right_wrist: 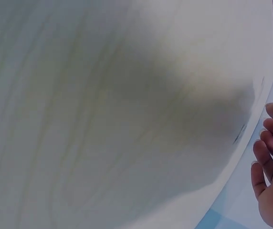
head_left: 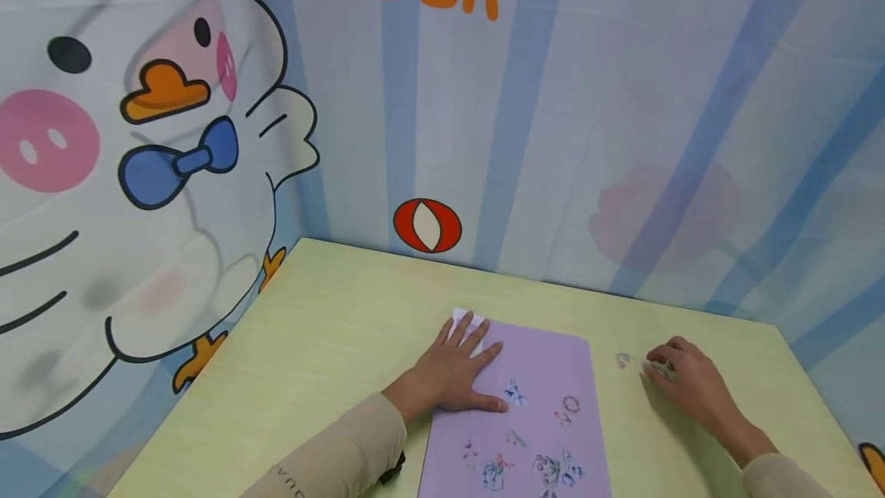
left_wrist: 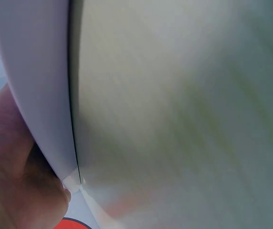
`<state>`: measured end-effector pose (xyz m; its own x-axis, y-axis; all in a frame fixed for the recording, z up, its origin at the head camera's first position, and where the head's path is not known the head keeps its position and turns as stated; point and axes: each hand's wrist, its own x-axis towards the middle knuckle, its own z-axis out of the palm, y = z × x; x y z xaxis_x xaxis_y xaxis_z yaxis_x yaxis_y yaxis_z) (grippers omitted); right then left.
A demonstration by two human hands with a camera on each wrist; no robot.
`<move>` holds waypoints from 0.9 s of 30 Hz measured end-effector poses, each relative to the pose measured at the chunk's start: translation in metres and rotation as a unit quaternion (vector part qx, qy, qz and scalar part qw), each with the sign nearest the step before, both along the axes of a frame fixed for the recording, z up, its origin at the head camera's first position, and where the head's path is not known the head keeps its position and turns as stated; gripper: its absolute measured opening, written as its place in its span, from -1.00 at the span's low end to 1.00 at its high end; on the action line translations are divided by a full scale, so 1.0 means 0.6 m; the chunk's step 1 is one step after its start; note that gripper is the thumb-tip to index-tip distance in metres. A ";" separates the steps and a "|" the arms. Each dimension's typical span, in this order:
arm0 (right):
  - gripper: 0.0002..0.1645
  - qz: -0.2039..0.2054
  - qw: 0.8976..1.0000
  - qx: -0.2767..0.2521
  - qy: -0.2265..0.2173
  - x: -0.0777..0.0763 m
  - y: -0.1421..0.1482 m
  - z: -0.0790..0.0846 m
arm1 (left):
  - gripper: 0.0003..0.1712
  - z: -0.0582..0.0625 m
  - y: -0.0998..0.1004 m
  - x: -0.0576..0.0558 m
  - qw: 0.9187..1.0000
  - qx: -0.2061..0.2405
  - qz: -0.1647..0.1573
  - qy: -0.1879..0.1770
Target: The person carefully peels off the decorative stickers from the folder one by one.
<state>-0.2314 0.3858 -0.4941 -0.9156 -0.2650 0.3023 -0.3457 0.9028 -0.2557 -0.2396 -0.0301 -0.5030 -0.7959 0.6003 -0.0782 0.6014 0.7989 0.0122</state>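
A purple sheet (head_left: 532, 356) with small floral stickers (head_left: 549, 469) scattered over it lies on the table. My left hand (head_left: 452, 371) is spread flat on its upper left part, fingers straight, fingertips over a white patch (head_left: 459, 317) at the corner. To the right of the sheet, my right hand (head_left: 691, 383) hovers low with loosely bent fingers. A small sticker (head_left: 665, 370) shows beneath its fingertips, partly hidden by them. Another small sticker (head_left: 624, 360) lies just left of that hand. In the right wrist view the fingers (right_wrist: 267, 160) are bent, nothing visible between them.
The pale yellow table (head_left: 332, 313) ends against a striped blue and white backdrop (head_left: 449, 98) with a cartoon duck (head_left: 159, 252). A small black object (head_left: 392, 469) lies by the left forearm, partly hidden by the sleeve.
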 end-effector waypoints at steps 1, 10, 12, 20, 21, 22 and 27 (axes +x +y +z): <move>-0.84 0.002 1.000 -0.011 -0.003 0.000 -0.005 0.001 | 0.22 0.000 0.000 0.000 1.000 -0.001 0.000 0.001; -0.78 0.022 0.998 -0.052 -0.012 0.000 -0.077 0.014 | 0.22 -0.001 0.000 -0.001 1.000 0.004 -0.002 -0.002; -0.79 0.028 0.998 -0.060 -0.013 0.001 -0.095 0.014 | 0.22 -0.001 0.001 0.000 1.000 0.007 -0.003 -0.003; -0.81 0.059 0.993 -0.094 -0.030 0.005 -0.178 0.003 | 0.22 -0.008 0.000 -0.002 1.000 0.002 -0.005 0.000; -0.81 0.065 0.992 -0.098 -0.040 0.007 -0.188 0.002 | 0.22 -0.009 0.000 -0.003 1.000 0.000 -0.005 0.003; -0.81 0.071 0.991 -0.104 -0.050 0.008 -0.198 0.001 | 0.22 -0.009 0.000 -0.003 1.000 -0.001 -0.005 0.003; -0.77 0.114 0.982 -0.114 -0.094 0.019 -0.238 0.000 | 0.23 -0.009 -0.002 -0.005 1.000 -0.005 -0.005 0.004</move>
